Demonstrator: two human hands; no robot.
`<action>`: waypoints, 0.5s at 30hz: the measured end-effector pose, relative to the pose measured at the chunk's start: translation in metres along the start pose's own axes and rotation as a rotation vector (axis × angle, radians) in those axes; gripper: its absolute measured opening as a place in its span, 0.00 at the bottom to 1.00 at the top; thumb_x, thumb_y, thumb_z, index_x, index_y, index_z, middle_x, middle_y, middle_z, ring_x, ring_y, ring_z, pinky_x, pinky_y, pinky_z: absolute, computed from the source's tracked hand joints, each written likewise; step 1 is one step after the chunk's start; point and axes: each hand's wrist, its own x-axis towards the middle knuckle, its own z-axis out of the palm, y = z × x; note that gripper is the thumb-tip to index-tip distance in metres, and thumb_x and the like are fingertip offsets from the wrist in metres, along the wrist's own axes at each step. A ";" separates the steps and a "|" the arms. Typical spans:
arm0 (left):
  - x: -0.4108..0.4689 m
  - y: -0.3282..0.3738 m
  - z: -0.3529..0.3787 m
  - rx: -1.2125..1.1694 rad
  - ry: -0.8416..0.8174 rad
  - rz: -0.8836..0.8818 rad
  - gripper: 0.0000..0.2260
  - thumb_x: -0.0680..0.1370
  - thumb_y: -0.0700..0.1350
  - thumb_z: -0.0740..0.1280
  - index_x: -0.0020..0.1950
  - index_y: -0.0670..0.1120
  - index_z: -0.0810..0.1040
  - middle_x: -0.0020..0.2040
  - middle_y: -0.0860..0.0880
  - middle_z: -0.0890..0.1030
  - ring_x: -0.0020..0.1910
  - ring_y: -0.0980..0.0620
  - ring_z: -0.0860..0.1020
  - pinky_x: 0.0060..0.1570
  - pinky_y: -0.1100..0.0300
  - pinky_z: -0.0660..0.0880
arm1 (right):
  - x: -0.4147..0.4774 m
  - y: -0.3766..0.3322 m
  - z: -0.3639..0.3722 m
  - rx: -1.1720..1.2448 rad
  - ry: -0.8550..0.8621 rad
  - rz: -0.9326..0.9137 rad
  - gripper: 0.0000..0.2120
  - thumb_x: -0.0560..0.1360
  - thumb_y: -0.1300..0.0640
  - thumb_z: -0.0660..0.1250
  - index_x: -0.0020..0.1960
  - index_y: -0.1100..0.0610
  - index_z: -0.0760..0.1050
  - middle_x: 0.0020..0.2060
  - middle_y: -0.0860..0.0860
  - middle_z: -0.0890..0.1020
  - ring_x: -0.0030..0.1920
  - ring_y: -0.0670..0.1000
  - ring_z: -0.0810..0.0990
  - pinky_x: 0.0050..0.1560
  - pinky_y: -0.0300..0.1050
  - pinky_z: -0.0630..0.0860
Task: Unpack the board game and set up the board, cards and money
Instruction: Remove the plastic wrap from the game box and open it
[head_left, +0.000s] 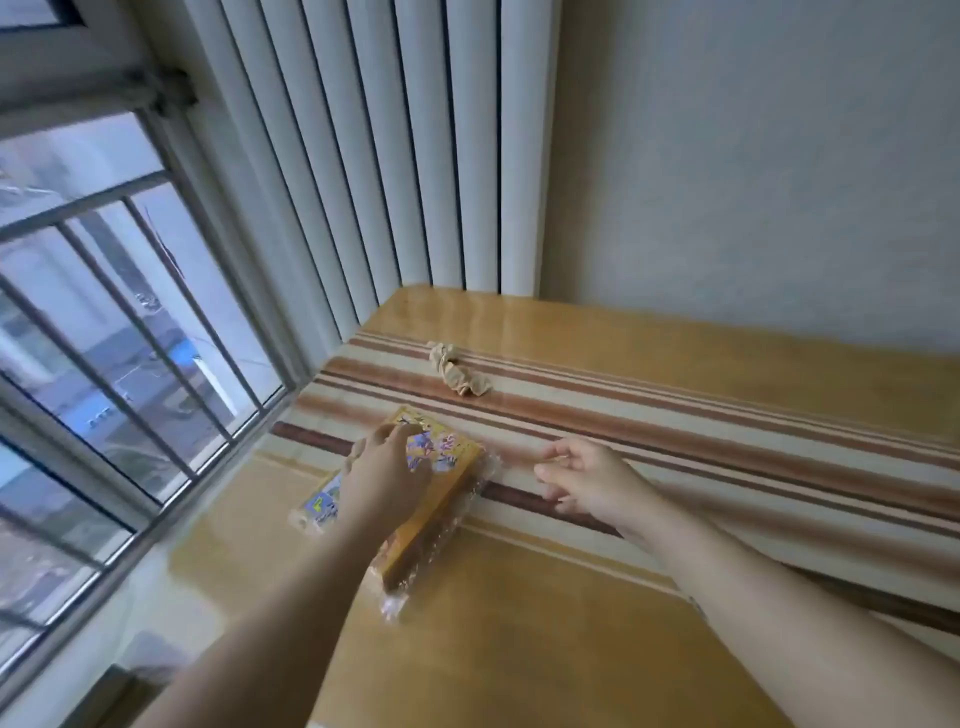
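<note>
Game box (448, 460): yellow, printed lid, sealed in clear plastic wrap (395, 603), lying flat on the bench (519, 654) at about 7 o'clock from frame centre, long axis running 1 to 7 o'clock. Its far end sits on the striped band (727, 441) that crosses the bench, its near end on plain wood. Loose wrap bunches at the near end. Left hand (387, 480) is on top of the lid, covering its middle and left edge; fingers (397, 432) bent and close together at the far-left corner. Motion blur there, so cannot tell whether they hook the edge or only press on the lid. Right hand (584, 483) at 3 o'clock of the box, just beside it and not touching; fingers loosely spread, slightly curled, holding nothing, over the dark stripe. Whether it touches the bench: cannot tell. Crumpled beige cloth (460, 375) at 12 o'clock of the box, apart from it, on the striped band. Barred window (130, 338) at 9 o'clock, white vertical slats (415, 156) at 12 o'clock, plain wall (753, 156) at 2 o'clock.
</note>
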 end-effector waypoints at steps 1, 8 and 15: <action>0.002 -0.005 0.001 0.057 0.017 -0.009 0.23 0.78 0.53 0.61 0.73 0.54 0.63 0.72 0.47 0.64 0.69 0.43 0.63 0.68 0.47 0.62 | 0.003 0.004 0.007 -0.003 -0.018 0.000 0.07 0.78 0.57 0.64 0.56 0.54 0.73 0.50 0.52 0.79 0.46 0.48 0.79 0.52 0.46 0.78; 0.018 -0.045 0.018 0.134 0.038 -0.101 0.32 0.74 0.68 0.59 0.74 0.55 0.61 0.73 0.46 0.62 0.71 0.40 0.62 0.69 0.43 0.60 | 0.008 0.038 0.051 0.134 -0.087 0.056 0.16 0.78 0.56 0.65 0.64 0.57 0.70 0.55 0.54 0.78 0.53 0.52 0.79 0.55 0.47 0.77; 0.000 -0.050 0.018 0.007 -0.037 -0.069 0.34 0.72 0.65 0.63 0.71 0.48 0.66 0.68 0.41 0.68 0.64 0.40 0.71 0.61 0.48 0.71 | -0.010 0.060 0.084 0.537 -0.048 0.114 0.19 0.78 0.59 0.65 0.67 0.61 0.67 0.58 0.57 0.76 0.55 0.56 0.77 0.57 0.51 0.75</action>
